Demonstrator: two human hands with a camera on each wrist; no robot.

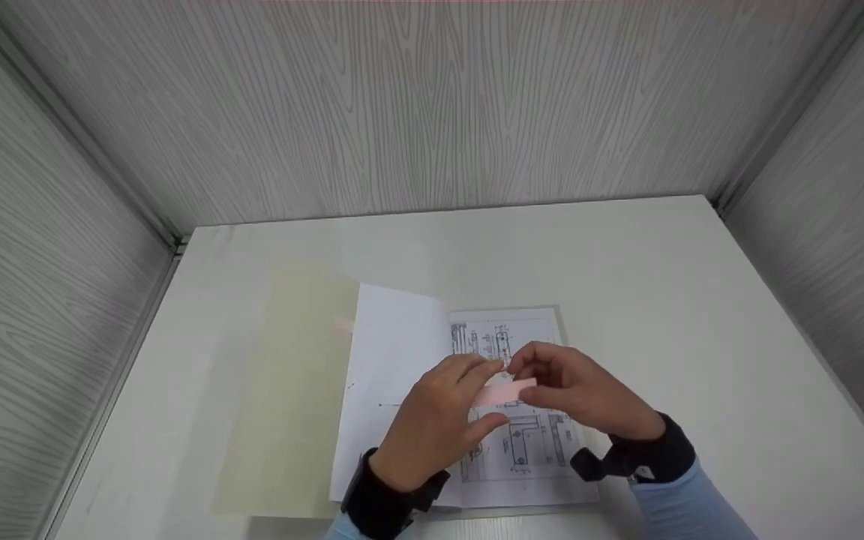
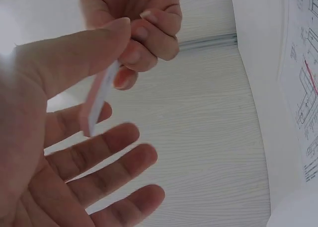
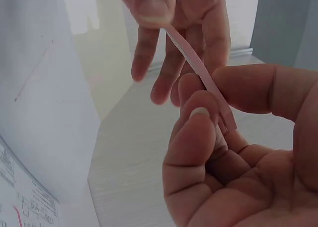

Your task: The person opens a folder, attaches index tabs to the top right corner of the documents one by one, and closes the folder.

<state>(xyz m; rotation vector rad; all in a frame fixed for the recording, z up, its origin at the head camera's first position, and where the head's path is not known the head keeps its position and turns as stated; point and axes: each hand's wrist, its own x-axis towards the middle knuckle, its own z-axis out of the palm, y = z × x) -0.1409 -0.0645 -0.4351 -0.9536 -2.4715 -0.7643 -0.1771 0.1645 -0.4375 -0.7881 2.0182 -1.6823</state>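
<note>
A narrow pink sticky-note strip [image 1: 505, 392], pale on one side, is held above an open booklet [image 1: 526, 487]. My right hand [image 1: 589, 390] pinches one end between thumb and curled fingers, plain in the right wrist view. My left hand [image 1: 436, 416] is around the strip's other end, its fingers spread and fairly straight in the left wrist view. Its thumb lies close to the strip; whether it touches cannot be made out. Technical drawings with a little red marking cover the right-hand page [image 1: 537, 322]. The left page [image 1: 394, 337] is mostly white and stands slightly raised.
The booklet's pale yellow cover [image 1: 282, 420] is spread out to the left, with a pink tab [image 1: 343, 324] showing beside the white page. Everything lies on a white table [image 1: 627, 262], bounded by grey wood-grain panels [image 1: 432, 112] at the back and sides.
</note>
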